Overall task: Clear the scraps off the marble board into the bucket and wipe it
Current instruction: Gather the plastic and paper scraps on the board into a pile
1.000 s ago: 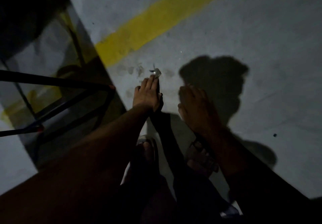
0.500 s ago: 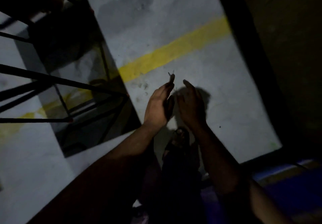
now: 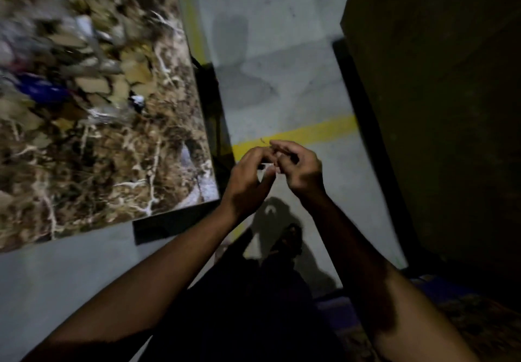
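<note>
The marble board (image 3: 93, 125), blurred and littered with brown scraps (image 3: 84, 85), filled the upper left, its long edge running from the near left corner up and away toward the top of the view. Both hands met in the air over the grey floor (image 3: 282, 65) just right of the board's near corner. The left hand (image 3: 248, 181) and right hand (image 3: 301, 167) had fingertips pinched together around a thin thread-like scrap (image 3: 266, 142) poking up-left; no bucket was identifiable.

Both forearms are bare to the elbow, no sleeves; the left hand (image 3: 248, 175) and right hand (image 3: 300, 168) wear nothing, and dark trousers (image 3: 239, 305) cover the legs.
</note>
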`<state>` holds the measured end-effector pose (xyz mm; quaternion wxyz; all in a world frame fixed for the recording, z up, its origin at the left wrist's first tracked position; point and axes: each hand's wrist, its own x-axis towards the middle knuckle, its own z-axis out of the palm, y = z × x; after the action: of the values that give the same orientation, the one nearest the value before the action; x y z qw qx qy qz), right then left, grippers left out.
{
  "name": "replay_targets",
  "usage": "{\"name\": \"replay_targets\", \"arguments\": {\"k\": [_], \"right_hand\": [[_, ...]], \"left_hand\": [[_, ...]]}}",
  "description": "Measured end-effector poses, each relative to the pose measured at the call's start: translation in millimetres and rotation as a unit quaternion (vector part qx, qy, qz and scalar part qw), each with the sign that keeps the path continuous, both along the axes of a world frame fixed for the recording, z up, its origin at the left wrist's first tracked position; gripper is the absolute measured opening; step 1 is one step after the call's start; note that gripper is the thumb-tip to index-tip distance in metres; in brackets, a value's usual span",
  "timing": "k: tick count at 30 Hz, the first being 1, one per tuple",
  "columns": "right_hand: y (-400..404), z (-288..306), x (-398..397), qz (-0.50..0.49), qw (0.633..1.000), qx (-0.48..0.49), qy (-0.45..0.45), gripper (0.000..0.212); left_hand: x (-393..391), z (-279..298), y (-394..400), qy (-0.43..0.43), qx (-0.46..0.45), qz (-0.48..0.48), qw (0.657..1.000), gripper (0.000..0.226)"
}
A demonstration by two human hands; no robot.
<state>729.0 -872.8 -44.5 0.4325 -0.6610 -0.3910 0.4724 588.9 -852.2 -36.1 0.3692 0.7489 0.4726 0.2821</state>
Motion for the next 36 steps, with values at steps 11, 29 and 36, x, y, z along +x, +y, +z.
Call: {"name": "replay_targets", "arguments": {"k": [11,29,36], "right_hand": [[17.2,63.6,-196.0,0.136,0.987,-0.052,0.073,0.008],[56.1,98.6,-417.9,0.032,0.998,-0.010,0.047,0.011],[178.2,131.6,-427.3,-0.052,0.996,0.069,-0.012,0.009]], "left_hand": [[-205.0,54.0,-9.8,-0.103,-0.164,0.239,0.952,0.018],[-455.5,90.2,69.4,-0.124,-0.140,0.156,0.970,0.009],[-457.3,128.2,200.7,-0.102,-0.097,0.129,0.982,0.010]]}}
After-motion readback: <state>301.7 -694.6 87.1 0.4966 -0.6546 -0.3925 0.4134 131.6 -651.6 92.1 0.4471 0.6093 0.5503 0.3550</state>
